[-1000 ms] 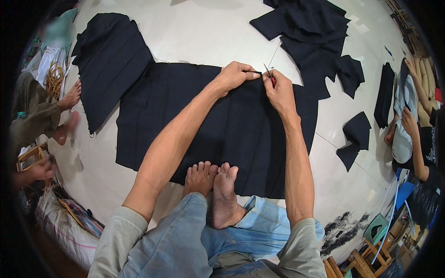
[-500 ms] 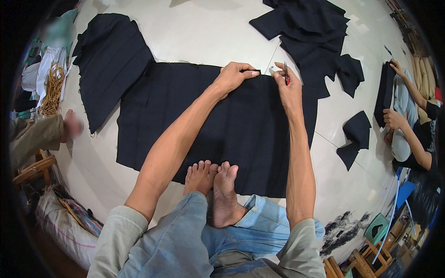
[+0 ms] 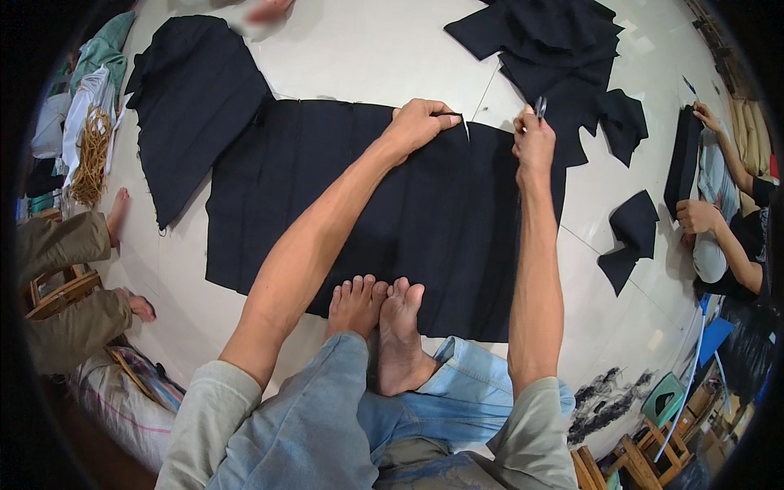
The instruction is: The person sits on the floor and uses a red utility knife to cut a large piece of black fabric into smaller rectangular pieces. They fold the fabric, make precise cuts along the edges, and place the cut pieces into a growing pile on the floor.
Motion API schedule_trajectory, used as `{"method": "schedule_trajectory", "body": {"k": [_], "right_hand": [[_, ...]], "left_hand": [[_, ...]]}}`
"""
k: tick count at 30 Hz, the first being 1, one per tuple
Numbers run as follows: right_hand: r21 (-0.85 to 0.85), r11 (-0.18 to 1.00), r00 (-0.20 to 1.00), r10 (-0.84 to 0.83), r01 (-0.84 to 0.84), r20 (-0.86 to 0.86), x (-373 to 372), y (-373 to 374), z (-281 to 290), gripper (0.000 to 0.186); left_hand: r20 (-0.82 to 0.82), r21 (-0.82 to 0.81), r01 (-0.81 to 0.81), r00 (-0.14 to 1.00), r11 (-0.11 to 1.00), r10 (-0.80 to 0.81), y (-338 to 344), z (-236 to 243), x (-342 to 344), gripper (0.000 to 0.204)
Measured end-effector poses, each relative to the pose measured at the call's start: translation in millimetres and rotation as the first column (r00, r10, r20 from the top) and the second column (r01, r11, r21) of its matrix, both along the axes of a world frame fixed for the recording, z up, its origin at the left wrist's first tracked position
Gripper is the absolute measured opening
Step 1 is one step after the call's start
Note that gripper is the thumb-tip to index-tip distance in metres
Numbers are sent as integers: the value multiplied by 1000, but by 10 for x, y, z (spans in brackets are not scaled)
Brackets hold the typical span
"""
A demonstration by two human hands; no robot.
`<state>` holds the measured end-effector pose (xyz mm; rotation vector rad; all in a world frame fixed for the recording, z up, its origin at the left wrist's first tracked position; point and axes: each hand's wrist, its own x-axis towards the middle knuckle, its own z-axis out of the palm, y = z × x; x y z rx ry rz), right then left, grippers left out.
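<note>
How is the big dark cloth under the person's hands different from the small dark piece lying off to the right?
The big dark cloth is spread flat and roughly rectangular; the small dark piece is irregular, with folded corners. The big cloth is far larger. The left hand presses the big cloth's far edge and bare feet rest on its near edge, while the small piece lies untouched. The right hand holds a small tool at the big cloth's edge. Both look the same dark navy fabric.

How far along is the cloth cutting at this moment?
Done: a short slit shows at the far edge of the dark cloth. In hand: left hand pins that edge, right hand grips scissors. Left: the cloth below the slit lies uncut.
</note>
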<state>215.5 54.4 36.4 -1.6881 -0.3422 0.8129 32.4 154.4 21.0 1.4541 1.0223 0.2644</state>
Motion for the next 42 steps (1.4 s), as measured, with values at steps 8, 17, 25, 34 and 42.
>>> {"method": "schedule_trajectory", "body": {"k": [8, 17, 25, 34, 42], "right_hand": [[-56, 955, 933, 297, -291, 204, -340, -711, -223, 27], [-11, 994, 916, 101, -105, 388, -427, -757, -251, 27], [-88, 994, 945, 94, -70, 312, -400, -732, -153, 33], [-100, 929, 903, 370, -356, 221, -789, -301, 160, 43], [227, 920, 745, 392, -320, -540, -1252, 49, 31, 49]], "left_hand": [[-17, 124, 110, 994, 986, -108, 19, 64, -132, 29], [-188, 472, 177, 977, 864, -97, -78, 35, -90, 41], [-538, 671, 601, 798, 434, -272, 349, 121, -429, 60], [-552, 337, 664, 714, 668, -432, 688, 220, -608, 47], [-196, 259, 329, 938, 908, -284, 603, 70, -754, 35]]}}
